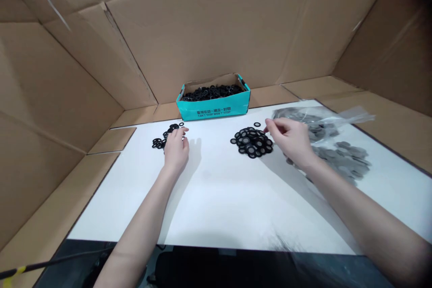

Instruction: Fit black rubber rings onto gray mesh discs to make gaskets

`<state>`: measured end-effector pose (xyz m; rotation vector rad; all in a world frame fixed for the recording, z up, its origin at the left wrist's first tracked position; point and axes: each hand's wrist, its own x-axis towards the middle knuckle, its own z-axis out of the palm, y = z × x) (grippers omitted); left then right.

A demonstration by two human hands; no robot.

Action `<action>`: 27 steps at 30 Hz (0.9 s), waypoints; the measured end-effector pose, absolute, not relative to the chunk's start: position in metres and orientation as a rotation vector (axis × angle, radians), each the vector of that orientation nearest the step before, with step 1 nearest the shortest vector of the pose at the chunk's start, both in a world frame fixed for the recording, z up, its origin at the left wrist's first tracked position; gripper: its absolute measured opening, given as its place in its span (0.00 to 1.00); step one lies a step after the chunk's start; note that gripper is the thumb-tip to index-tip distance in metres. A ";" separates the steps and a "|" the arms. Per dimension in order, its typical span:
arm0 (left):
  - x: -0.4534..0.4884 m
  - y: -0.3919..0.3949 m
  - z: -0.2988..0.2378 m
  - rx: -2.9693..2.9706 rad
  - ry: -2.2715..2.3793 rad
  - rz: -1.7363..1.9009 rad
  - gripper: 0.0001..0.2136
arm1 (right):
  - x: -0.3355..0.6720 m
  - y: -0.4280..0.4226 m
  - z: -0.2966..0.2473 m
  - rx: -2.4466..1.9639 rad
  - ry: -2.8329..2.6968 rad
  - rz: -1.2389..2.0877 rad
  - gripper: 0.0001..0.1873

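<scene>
My left hand (176, 147) lies over a small cluster of black rings (157, 143), its fingers stretched out and hiding some of them. My right hand (290, 138) is just right of a heap of black rings with grey centres (251, 142). Its fingers are pinched together, and whatever is between them is too small to make out. One more ring with a grey centre (257, 124) lies apart behind the heap. Loose thin grey discs (347, 159) are spread to the right of my right hand, partly behind its wrist.
A teal cardboard box (216, 109) full of black rings stands at the back of the white tabletop (216, 198). At the back right lies a clear plastic bag (324, 121) with grey discs in it. Cardboard walls (216, 31) enclose the back and sides.
</scene>
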<state>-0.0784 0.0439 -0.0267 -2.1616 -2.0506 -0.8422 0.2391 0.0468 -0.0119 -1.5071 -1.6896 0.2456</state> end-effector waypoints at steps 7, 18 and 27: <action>-0.092 0.049 -0.031 -2.052 -2.212 -0.515 0.16 | 0.272 0.029 -0.005 -1.390 -1.757 0.177 0.22; -0.091 0.050 -0.030 -2.023 -2.223 -0.476 0.09 | 0.334 0.013 -0.037 -1.855 -1.951 -0.084 0.12; -0.090 0.052 -0.030 -2.078 -2.188 -0.628 0.09 | 0.328 0.020 -0.041 -1.993 -2.056 -0.191 0.13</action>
